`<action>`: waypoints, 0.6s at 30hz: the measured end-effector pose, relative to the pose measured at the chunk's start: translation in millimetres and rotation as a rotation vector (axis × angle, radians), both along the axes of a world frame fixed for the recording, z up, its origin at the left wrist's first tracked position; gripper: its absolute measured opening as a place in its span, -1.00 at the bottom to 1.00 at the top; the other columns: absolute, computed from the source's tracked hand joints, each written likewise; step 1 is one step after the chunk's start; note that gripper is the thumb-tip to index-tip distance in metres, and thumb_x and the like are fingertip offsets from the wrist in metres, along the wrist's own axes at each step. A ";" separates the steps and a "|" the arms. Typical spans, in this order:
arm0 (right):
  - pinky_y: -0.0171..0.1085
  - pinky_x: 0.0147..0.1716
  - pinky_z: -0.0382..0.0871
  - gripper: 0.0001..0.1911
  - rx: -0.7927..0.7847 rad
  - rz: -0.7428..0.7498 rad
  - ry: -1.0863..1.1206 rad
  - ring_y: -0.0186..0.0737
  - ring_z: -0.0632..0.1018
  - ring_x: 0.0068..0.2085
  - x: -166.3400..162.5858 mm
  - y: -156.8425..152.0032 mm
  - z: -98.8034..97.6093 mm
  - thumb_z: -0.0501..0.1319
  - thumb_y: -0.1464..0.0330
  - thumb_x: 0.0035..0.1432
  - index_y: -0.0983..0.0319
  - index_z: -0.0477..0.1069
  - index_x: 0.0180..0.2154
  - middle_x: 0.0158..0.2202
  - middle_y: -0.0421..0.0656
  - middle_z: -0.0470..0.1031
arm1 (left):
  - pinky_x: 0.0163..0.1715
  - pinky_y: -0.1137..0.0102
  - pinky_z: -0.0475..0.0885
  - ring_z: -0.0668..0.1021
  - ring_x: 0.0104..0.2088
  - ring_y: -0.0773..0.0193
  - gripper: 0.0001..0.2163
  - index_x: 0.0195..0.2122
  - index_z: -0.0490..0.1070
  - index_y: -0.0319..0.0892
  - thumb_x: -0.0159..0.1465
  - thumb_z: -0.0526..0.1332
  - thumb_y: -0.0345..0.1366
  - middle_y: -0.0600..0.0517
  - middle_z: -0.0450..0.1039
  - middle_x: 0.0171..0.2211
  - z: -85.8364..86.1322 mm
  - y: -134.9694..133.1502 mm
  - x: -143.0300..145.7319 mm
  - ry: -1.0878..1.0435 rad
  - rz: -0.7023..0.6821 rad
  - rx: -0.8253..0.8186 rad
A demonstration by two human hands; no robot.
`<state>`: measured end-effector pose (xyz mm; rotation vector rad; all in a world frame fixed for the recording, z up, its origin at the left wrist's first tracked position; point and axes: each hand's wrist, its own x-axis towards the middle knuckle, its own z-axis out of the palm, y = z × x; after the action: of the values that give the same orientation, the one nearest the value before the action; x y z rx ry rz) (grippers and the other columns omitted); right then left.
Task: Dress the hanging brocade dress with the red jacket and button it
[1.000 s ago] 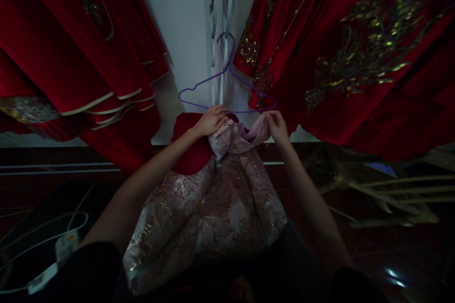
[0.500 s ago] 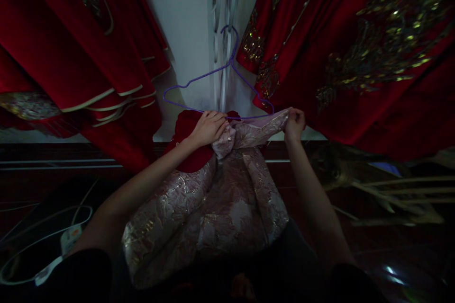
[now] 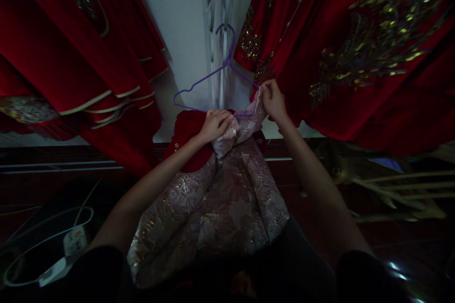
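A pink and gold brocade garment (image 3: 220, 199) with a red lining hangs down over my lap. Its top is bunched at the lower bar of a purple wire hanger (image 3: 213, 78), whose hook sits on a white fitting on the wall. My left hand (image 3: 213, 124) is closed on the bunched fabric and the hanger's bar. My right hand (image 3: 273, 99) pinches a strip of the garment and lifts it to the hanger's right shoulder.
Red velvet garments with cream trim (image 3: 81, 71) hang at left; red ones with gold embroidery (image 3: 362, 52) hang at right. A white power strip with its cable (image 3: 67, 251) lies on the dark floor at lower left. Pale gold branches (image 3: 387, 194) lie at right.
My right hand pulled the garment's strip out to the right, then raised it up against the hanger's right shoulder. The left hand stayed clamped on the bunched fabric.
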<state>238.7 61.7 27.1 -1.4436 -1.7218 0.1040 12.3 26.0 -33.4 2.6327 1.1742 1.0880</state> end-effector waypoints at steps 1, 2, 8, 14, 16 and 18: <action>-0.17 -0.02 0.27 -0.63 -0.021 -0.018 -0.019 -0.16 0.48 -0.07 -1.6 -1.7 2.0 -0.14 0.20 0.34 0.20 0.27 0.00 -0.10 -0.07 0.47 | 0.00 0.27 0.18 0.47 -0.09 0.26 -0.65 -0.20 0.44 -0.14 0.41 -0.11 -0.14 0.01 0.51 -0.13 0.5 1.8 0.2 -0.037 0.008 -0.002; -0.14 -0.01 0.26 -0.61 -0.035 -0.030 -0.033 -0.14 0.47 -0.06 -2.2 -2.6 3.0 -0.17 0.18 0.35 0.20 0.26 0.02 -0.10 -0.07 0.47 | 0.02 0.28 0.19 0.47 -0.07 0.27 -0.65 -0.18 0.44 -0.15 0.41 -0.11 -0.14 0.00 0.50 -0.12 0.8 3.8 -1.4 -0.083 0.041 0.003; -0.11 -0.01 0.26 -0.55 -0.012 0.001 -0.020 -0.14 0.48 -0.09 6.0 5.8 -2.6 -0.19 0.12 0.34 0.21 0.25 0.02 -0.11 -0.06 0.47 | -0.04 0.36 0.31 0.49 -0.15 0.27 -0.66 -0.21 0.44 -0.21 0.34 0.02 -0.06 -0.04 0.51 -0.21 -10.8 20.8 -55.9 -0.515 0.486 0.096; -0.08 -0.07 0.32 -0.52 0.143 0.101 0.078 -0.12 0.50 -0.17 17.0 26.8 -15.6 -0.16 0.00 0.29 0.15 0.31 -0.07 -0.18 -0.08 0.49 | -0.17 0.41 0.39 0.53 -0.23 0.28 -0.71 -0.27 0.47 -0.24 0.28 0.10 -0.12 -0.03 0.52 -0.29 -39.3 40.6 -129.8 -0.868 0.637 0.097; -0.07 -0.09 0.34 -0.51 0.192 0.131 0.105 -0.12 0.51 -0.20 19.0 32.0 -19.6 -0.15 -0.04 0.28 0.14 0.32 -0.11 -0.20 -0.09 0.49 | -0.23 0.42 0.40 0.53 -0.29 0.28 -0.74 -0.33 0.49 -0.25 0.23 0.16 -0.13 -0.02 0.52 -0.35 -48.0 45.1 -142.7 -0.946 0.611 0.051; -0.05 -0.10 0.35 -0.50 0.199 0.139 0.112 -0.11 0.51 -0.20 20.0 34.8 -21.8 -0.15 -0.06 0.26 0.13 0.32 -0.12 -0.22 -0.09 0.49 | -0.27 0.43 0.40 0.53 -0.33 0.29 -0.74 -0.34 0.50 -0.26 0.20 0.20 -0.13 -0.02 0.52 -0.37 -54.2 48.9 -149.8 -0.999 0.579 0.001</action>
<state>258.7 96.5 5.3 -1.1527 -1.6887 0.0838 -137.5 74.9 -87.6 1.3092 1.5840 2.0812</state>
